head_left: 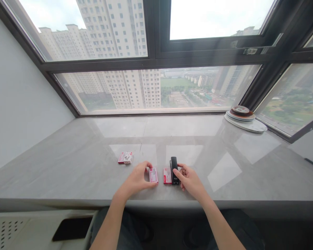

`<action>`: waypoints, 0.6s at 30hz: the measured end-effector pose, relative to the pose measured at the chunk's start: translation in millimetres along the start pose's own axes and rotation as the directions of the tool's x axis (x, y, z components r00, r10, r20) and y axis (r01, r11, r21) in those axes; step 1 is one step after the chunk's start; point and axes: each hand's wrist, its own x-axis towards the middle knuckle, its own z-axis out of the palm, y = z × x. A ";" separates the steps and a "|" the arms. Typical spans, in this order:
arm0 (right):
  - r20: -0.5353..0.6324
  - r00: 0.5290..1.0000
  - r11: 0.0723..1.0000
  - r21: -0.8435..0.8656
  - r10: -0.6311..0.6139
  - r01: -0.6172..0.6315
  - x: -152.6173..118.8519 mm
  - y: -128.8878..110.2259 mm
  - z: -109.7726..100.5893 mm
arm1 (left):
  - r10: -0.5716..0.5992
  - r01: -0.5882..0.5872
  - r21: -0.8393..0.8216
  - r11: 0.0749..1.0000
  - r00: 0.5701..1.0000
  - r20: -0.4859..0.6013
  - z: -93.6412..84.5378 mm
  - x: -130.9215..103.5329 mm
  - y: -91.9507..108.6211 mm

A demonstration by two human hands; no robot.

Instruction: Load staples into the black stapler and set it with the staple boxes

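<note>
My left hand (pixel 140 177) is closed around a small white and pink box (pixel 153 175), thumb at its near end and fingers at its far end. To the right, my right hand (pixel 187 177) grips a black stapler (pixel 174 171) from its right side, the thumb lying on top. A second small box, red and pink (pixel 167 175), lies against the stapler's left side. A narrow gap of counter parts the two boxes. Farther back on the left, a small white box with a dark picture (pixel 128 158) sits beside or partly over a pink and white box (pixel 121 158).
The grey, glossy stone counter (pixel 75 156) runs up to a dark window frame (pixel 156 114). A stack of round plates or lids (pixel 243 118) stands in the far right corner. Below the counter's front edge, a black flat object (pixel 72 229) lies on a white surface at the left.
</note>
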 end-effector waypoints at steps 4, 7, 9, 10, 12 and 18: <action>0.009 1.000 1.000 0.013 -0.005 0.004 1.6 0.4 -0.3 | 0.102 -0.102 -0.051 0.993 0.995 0.003 28.9 18.0 25.9; 0.036 0.999 1.000 0.027 0.003 -0.004 1.9 0.4 0.0 | 0.124 -0.124 -0.045 0.991 0.992 0.002 47.0 22.0 34.0; 0.050 0.999 1.000 0.026 0.007 -0.008 1.9 0.2 0.2 | 0.134 -0.134 -0.030 0.991 0.991 -0.010 54.3 20.6 36.3; 0.053 0.999 1.000 0.026 0.009 -0.010 1.8 0.0 0.3 | 0.150 -0.151 -0.023 0.988 0.989 -0.012 55.5 19.2 37.1; 0.059 0.998 0.999 0.030 0.012 -0.014 1.8 -0.6 0.5 | 0.198 -0.198 -0.021 0.980 0.980 -0.012 50.5 16.5 36.8; 0.035 0.999 0.998 0.055 0.037 -0.039 0.8 -4.1 0.6 | 0.012 0.004 0.038 0.999 0.911 -0.412 -29.0 21.4 -21.8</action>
